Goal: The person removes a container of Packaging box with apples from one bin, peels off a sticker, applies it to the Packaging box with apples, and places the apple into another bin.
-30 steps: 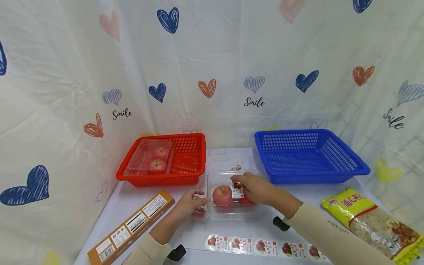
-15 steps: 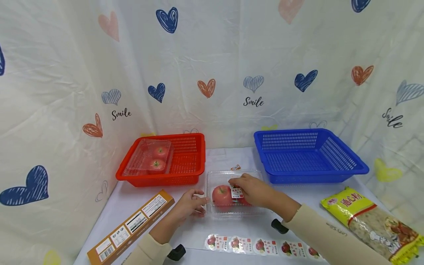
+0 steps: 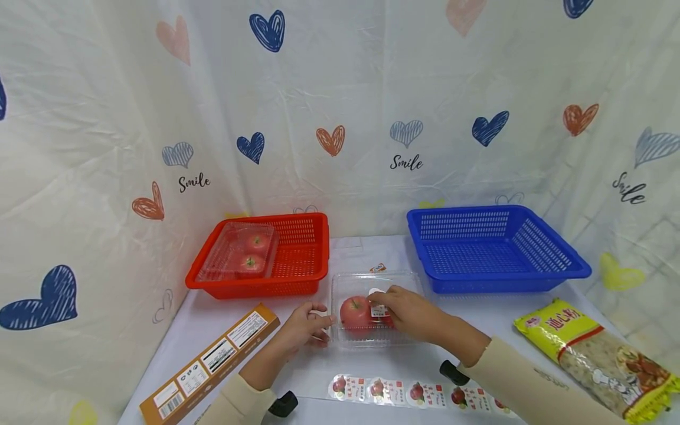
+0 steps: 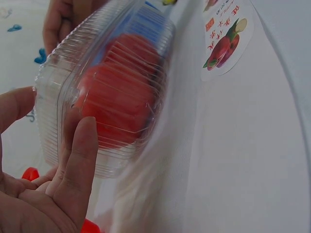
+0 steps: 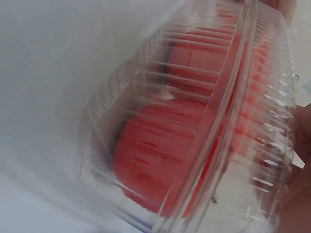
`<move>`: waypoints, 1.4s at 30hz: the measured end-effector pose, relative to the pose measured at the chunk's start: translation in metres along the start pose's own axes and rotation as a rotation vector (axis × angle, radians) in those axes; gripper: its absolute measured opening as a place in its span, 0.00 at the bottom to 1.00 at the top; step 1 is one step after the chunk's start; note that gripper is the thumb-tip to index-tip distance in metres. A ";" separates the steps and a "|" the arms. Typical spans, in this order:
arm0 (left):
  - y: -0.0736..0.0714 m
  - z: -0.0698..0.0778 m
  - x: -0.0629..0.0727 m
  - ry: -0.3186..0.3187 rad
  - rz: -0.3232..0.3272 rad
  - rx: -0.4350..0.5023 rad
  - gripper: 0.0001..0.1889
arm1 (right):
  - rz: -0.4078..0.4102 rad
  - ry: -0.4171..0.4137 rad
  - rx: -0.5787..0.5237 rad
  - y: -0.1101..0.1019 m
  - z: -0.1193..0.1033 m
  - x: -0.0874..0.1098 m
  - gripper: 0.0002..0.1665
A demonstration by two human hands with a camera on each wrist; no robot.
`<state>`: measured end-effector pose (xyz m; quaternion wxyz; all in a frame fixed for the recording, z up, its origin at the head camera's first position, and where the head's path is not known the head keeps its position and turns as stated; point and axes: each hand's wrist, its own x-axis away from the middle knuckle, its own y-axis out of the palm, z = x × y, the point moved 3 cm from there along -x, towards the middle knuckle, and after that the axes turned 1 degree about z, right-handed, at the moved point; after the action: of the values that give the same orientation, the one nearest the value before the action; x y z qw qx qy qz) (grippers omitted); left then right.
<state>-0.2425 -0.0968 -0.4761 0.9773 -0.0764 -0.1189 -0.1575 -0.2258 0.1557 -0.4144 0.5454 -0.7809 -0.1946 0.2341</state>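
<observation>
A clear plastic clamshell box (image 3: 345,284) stands on the white table with two red apples (image 3: 355,319) inside. My left hand (image 3: 303,327) is at its left side, fingers spread; in the left wrist view fingertips (image 4: 86,133) touch the ribbed wall. On the lid lies a white label (image 3: 379,311) with red print, partly covered. My right hand (image 3: 411,313) presses on this label with its fingertips from the right. The right wrist view shows the nearer apple (image 5: 160,150) through the plastic, with the hand at the right edge.
A strip of apple labels (image 3: 388,392) lies in front. Behind left, a red basket (image 3: 265,289) holds another box of apples (image 3: 252,262); a blue basket (image 3: 494,283) stands behind right. An orange carton (image 3: 212,360) lies left, a yellow food bag (image 3: 595,354) right.
My right hand has slid down over the label toward me, leaving the label's top uncovered. The left hand and the box have stayed in place.
</observation>
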 end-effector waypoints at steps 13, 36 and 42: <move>0.001 0.001 0.000 -0.010 0.005 -0.002 0.29 | 0.082 -0.184 0.003 -0.005 -0.009 0.015 0.23; -0.001 -0.001 -0.001 -0.002 0.003 -0.007 0.28 | 0.093 -0.039 -0.012 -0.011 0.027 0.022 0.29; -0.001 -0.001 0.000 -0.005 -0.007 -0.007 0.28 | 0.090 -0.015 -0.001 -0.006 0.031 0.010 0.29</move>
<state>-0.2424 -0.0975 -0.4767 0.9762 -0.0797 -0.1213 -0.1610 -0.2359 0.1866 -0.4198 0.5323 -0.7875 -0.1633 0.2642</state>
